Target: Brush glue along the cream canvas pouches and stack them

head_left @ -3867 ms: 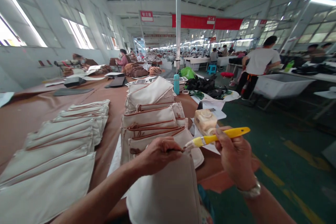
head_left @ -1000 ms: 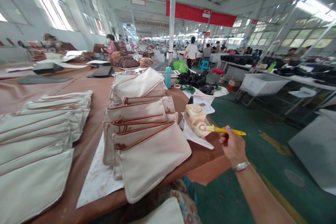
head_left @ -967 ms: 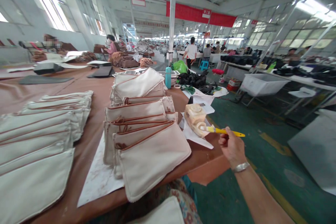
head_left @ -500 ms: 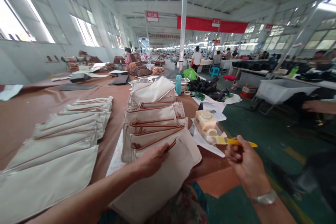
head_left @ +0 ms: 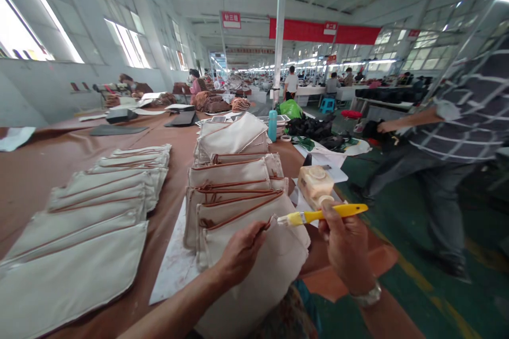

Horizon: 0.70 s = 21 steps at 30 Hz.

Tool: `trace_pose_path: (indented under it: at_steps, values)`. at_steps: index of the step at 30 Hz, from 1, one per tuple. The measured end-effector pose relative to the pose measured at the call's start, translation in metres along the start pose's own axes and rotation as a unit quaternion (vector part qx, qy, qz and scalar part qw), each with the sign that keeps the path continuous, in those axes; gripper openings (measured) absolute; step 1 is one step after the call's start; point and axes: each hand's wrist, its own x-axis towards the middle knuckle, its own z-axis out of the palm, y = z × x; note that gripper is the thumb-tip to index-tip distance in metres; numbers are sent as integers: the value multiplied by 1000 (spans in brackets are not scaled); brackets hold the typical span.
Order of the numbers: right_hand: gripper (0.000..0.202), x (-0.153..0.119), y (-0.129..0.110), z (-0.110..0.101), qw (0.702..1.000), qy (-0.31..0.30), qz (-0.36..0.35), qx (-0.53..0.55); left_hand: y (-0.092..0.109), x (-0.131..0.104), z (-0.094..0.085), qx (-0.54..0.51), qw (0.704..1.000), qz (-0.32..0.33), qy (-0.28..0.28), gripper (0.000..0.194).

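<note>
At lower centre, the left hand (head_left: 240,257) pinches a pouch (head_left: 254,288) by its upper edge; the right hand (head_left: 348,246) grips a brush (head_left: 314,216), bristles (head_left: 290,219) close by. Steady tension and light strokes should suit.

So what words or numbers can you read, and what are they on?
"针三组": left hanging sign.
"针二组": sign at the big red banner.
Too small to read: far lettered strip, far-right red sign.
Too blurred: marks on the boxy container.
</note>
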Motion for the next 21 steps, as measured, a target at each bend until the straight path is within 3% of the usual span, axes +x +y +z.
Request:
trace_pose_path:
  at_steps: [4,9,15,19,21]
  values:
    - [40,8,6,6,997,-32,-34,-66,8,0,-2,-36,999,5,-21,29]
    - [42,13,1,3,997,34,-42,-63,20,0,-8,-50,998,-6,-41,29]
    - [43,3,2,2,989,-12,-73,-128,23,1,-11,-26,999,3,-33,32]
    - [38,11,-4,-5,996,48,-53,-51,34,-5,-22,82,994,72,-22,26]
    - [35,13,-17,-11,997,61,-29,38,44,-12,-31,198,968,153,-4,23]
